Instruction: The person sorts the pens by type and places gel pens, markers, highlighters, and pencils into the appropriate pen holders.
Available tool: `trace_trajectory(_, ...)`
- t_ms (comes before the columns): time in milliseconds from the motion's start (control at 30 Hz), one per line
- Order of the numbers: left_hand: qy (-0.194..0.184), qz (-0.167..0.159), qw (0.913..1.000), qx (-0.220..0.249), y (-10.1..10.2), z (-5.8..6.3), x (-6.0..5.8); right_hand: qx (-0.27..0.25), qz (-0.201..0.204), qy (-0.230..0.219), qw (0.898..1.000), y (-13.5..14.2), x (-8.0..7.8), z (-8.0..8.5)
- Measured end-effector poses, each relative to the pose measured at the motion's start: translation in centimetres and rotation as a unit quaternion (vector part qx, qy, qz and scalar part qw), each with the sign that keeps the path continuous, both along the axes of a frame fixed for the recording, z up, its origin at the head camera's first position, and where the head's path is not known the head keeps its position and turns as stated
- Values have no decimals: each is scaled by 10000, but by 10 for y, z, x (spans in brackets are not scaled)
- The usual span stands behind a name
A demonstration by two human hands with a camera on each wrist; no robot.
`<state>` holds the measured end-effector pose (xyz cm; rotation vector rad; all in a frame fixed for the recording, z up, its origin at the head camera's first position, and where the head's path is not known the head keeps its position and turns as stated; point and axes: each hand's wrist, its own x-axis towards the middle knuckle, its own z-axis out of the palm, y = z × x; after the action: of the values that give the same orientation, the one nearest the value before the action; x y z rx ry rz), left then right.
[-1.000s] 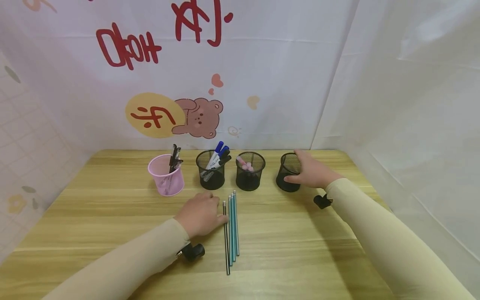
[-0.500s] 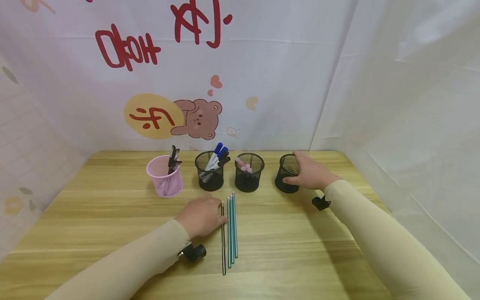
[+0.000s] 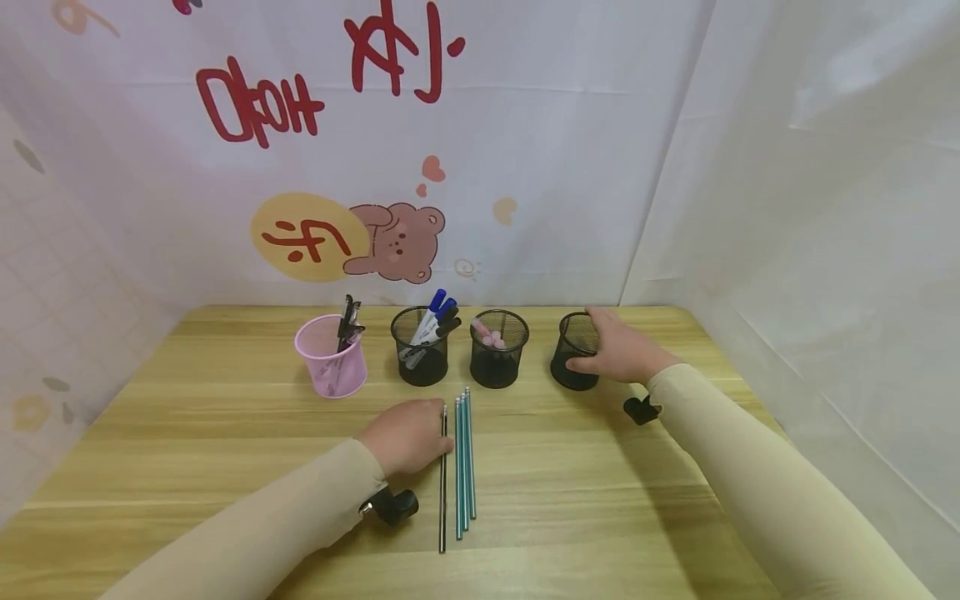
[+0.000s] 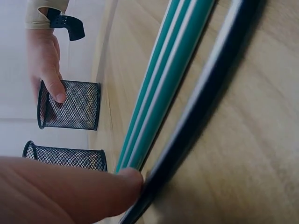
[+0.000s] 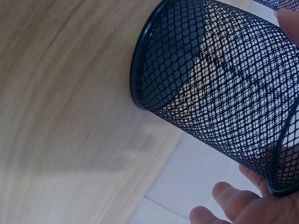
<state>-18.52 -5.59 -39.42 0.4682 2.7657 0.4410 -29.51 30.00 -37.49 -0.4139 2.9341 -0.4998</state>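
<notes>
In the head view my left hand (image 3: pixel 408 435) pinches a black pencil (image 3: pixel 442 508) near its upper end, on the wooden table. The left wrist view shows the thumb (image 4: pixel 112 189) against that pencil's side; the other fingers are hidden. Several teal pencils (image 3: pixel 465 475) lie side by side just to its right. At the right, my right hand (image 3: pixel 626 346) holds a black mesh pen holder (image 3: pixel 573 371) that stands upright, thumb on the near side. In the right wrist view the mesh wall (image 5: pixel 224 84) shows no pens inside, and some fingers (image 5: pixel 233 200) extend past the rim.
Along the back stand a pink mesh holder (image 3: pixel 337 375) with black pens, a black holder (image 3: pixel 423 367) with blue and black markers, and another black holder (image 3: pixel 495 371) with pink-capped pens. A printed white curtain (image 3: pixel 540 150) hangs behind the table (image 3: pixel 225 417).
The black pencil's lower end has swung left, away from the teal pencils, and my left hand has shifted slightly right. My right hand has stayed on the pen holder.
</notes>
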Motion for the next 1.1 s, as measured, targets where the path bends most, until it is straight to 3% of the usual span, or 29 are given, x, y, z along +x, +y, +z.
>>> trace_trajectory(300, -302, 121, 9992, 234, 2, -1, -5, -35, -15, 36, 10000, 0, 1, 0)
trace_trajectory(500, -196, -9, 9996, 199, 2, -3, -9, -39, -17, 2, 10000, -2, 3, 2)
trace_trajectory(833, -83, 62, 9998, 154, 2, -3, -12, 14, -25, 59, 10000, -2, 2, 1)
trace_trajectory(1100, -184, 322, 9991, 225, 3, -3, -13, 46, -32, -2, 10000, -2, 3, 2)
